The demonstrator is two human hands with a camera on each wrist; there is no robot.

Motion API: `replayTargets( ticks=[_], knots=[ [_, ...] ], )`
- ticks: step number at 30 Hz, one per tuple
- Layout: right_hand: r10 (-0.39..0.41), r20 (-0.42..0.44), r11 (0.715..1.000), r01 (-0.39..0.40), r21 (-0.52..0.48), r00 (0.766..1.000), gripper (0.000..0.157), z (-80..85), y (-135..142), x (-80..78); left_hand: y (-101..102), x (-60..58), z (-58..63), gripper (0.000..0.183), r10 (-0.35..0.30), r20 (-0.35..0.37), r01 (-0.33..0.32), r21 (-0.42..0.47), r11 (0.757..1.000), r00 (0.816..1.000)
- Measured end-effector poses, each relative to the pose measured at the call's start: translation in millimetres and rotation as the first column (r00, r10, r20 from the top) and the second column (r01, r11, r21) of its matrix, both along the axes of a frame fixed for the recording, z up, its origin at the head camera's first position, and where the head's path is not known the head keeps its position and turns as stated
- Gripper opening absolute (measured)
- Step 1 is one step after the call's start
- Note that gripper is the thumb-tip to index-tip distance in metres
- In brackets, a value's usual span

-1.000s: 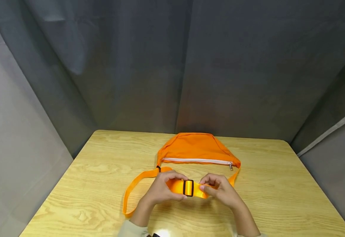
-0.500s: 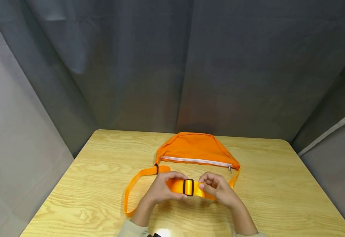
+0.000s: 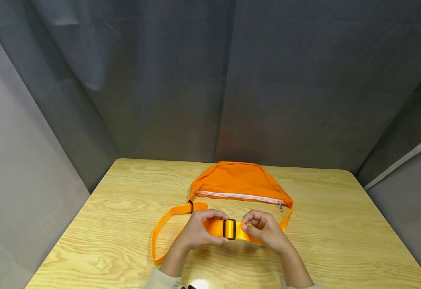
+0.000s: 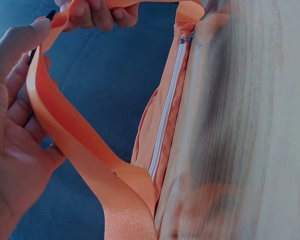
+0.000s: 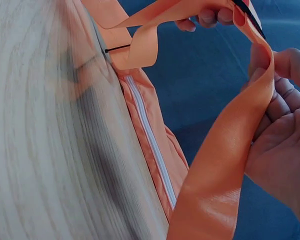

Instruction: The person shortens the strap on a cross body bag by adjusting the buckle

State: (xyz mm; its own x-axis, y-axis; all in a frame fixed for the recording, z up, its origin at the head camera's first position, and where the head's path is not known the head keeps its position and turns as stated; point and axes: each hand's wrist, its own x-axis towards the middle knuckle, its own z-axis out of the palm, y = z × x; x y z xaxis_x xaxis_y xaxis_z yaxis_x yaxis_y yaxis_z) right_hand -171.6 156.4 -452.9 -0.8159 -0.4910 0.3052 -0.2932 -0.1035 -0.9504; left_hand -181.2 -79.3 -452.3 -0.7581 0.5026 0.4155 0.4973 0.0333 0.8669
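An orange waist bag [image 3: 239, 180] lies flat at the back of the table, its white zipper [image 3: 239, 196] facing me. In front of it, my two hands hold up its orange strap [image 3: 214, 228]. My left hand [image 3: 197, 230] pinches the black slide buckle [image 3: 229, 229] at its top and bottom edges, between fingers and thumb. To the right of the buckle, my right hand [image 3: 266, 230] pinches the strap between thumb and index finger. In the right wrist view the webbing [image 5: 225, 145] hangs down in a broad band beside the right palm.
A strap loop [image 3: 156, 237] lies on the wood-grain table [image 3: 98, 224] at the left, with a small black ring [image 3: 191, 206] near the bag's left corner. A zipper pull [image 3: 281, 205] sits at the bag's right end. Dark grey curtain [image 3: 167, 80] stands behind the table.
The right hand's pinch has shifted slightly left along the strap, and the strap beyond it lies differently. The bag's lower edge has turned slightly. My left hand keeps its hold on the buckle.
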Motion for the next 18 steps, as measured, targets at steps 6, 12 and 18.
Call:
replayTargets(
  ticks=[6,12,18],
  knots=[
    [-0.022,-0.025,1.0,0.023,0.018,0.999,0.005,0.0,-4.6,-0.4,2.5,7.4,17.7,0.043,-0.013,-0.052,0.014,0.004,1.0,0.999],
    [-0.001,0.003,0.997,0.001,0.076,1.0,0.009,1.6,-1.8,-1.3,3.7,13.6,31.8,0.042,-0.01,-0.081,0.008,-0.021,1.0,0.997],
    [0.02,0.021,0.986,-0.023,0.163,1.0,0.01,0.4,12.6,-3.7,0.7,14.5,30.8,0.044,0.026,-0.103,-0.03,-0.04,0.999,0.994]
  ],
)
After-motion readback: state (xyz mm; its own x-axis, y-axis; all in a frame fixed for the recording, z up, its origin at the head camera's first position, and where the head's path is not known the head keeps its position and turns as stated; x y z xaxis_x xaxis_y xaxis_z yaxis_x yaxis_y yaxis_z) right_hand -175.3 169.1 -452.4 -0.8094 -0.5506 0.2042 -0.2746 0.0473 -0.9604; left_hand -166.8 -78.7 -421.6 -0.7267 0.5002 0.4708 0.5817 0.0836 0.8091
